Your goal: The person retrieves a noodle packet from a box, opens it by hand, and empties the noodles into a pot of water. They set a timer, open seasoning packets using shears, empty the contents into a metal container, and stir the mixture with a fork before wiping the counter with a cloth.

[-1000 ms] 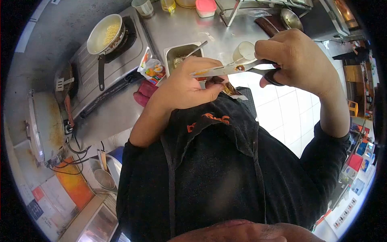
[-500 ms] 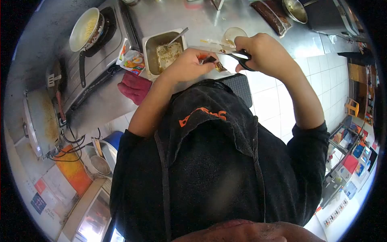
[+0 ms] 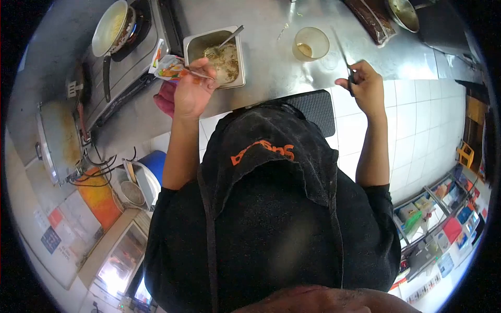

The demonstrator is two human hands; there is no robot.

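Observation:
My left hand (image 3: 192,94) is raised palm up by the near left corner of a square steel container, its fingers curled on a small sachet (image 3: 200,73) that is partly hidden. Just behind those fingers lies a colourful printed packet (image 3: 168,64). The steel container (image 3: 242,70) holds a pale, brown-flecked mixture (image 3: 225,61), and a spoon (image 3: 232,36) leans in it. Over the counter's front edge, my right hand (image 3: 369,86) grips black-handled scissors (image 3: 351,78), blades pointing away from me. A translucent cup (image 3: 313,39) with a little brownish liquid stands between the hands.
On the stove (image 3: 156,44) at left sits a frying pan (image 3: 110,32) with pale food, its handle toward me. A dark red cloth (image 3: 165,99) lies at the counter edge. Farther right are a brown-filled bag (image 3: 369,21) and a metal bowl (image 3: 404,14).
My hands have moved apart: the left with the sachet went left toward the printed packet, the right carried the scissors right, away from the sachet. The cup is now in full view.

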